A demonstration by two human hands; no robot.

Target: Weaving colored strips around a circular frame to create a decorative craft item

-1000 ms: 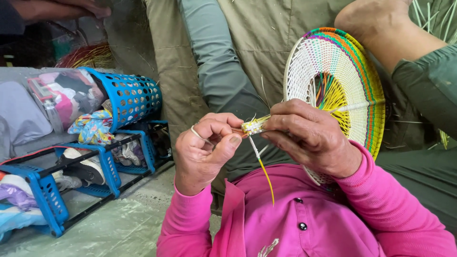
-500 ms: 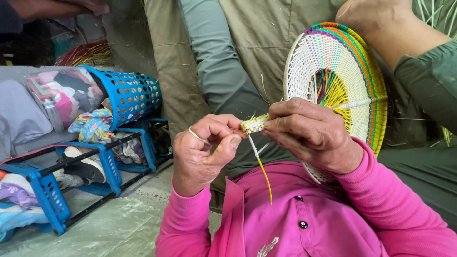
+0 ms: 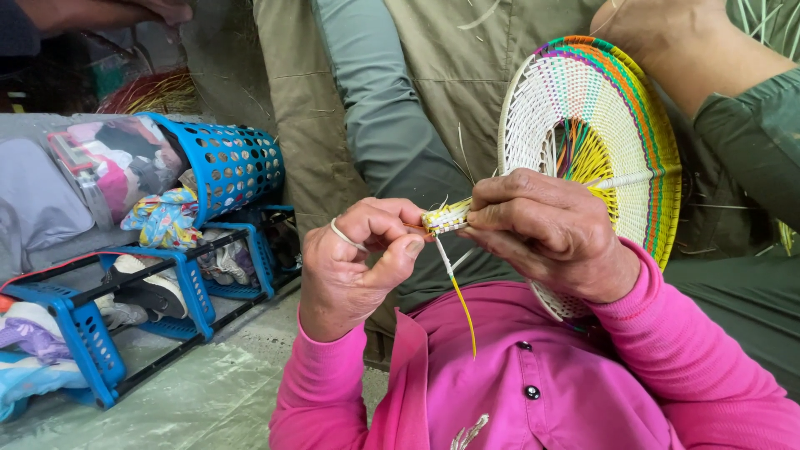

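My right hand [image 3: 546, 233] pinches a small woven coil piece [image 3: 445, 218], yellow and white, between thumb and fingers. My left hand [image 3: 354, 262] meets it from the left, fingertips closed on the thin strand at the coil's end. A yellow and white strand [image 3: 461, 300] hangs down from the coil over my pink shirt. Behind my right hand stands a round woven disc [image 3: 600, 125] in white, yellow, orange, green and purple, with another person's hand [image 3: 658, 37] on its top edge.
A blue plastic basket [image 3: 229, 162] lies on its side over a blue rack [image 3: 92, 333] holding shoes and cloth at the left. Another person in olive trousers [image 3: 392, 125] and a green sleeve [image 3: 754, 137] sits close in front.
Both hands stay on the coil; my left fingers have shifted slightly on the strand and the hanging strand has swung a little. The disc has hardly moved.
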